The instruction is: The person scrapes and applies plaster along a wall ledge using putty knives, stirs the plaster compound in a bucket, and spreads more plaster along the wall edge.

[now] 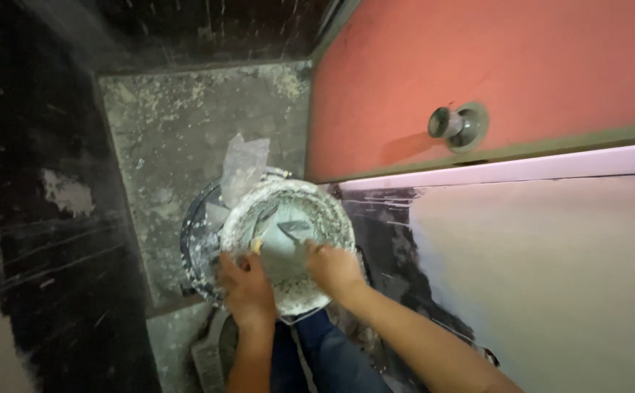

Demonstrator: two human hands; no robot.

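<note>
Bent over a plaster-crusted white bucket point(286, 240) on the floor point(186, 145), at 6 o'clock of the red door point(477, 65): left hand point(247, 287) clamped on the rim for steadiness, right hand point(334, 269) closed on a putty knife point(293, 231) dipped in grey paste.

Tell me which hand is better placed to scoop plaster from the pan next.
Right, probably. The right hand already holds the putty knife with its blade inside the white pan. The left hand grips the pan's near rim, steadying it.
</note>
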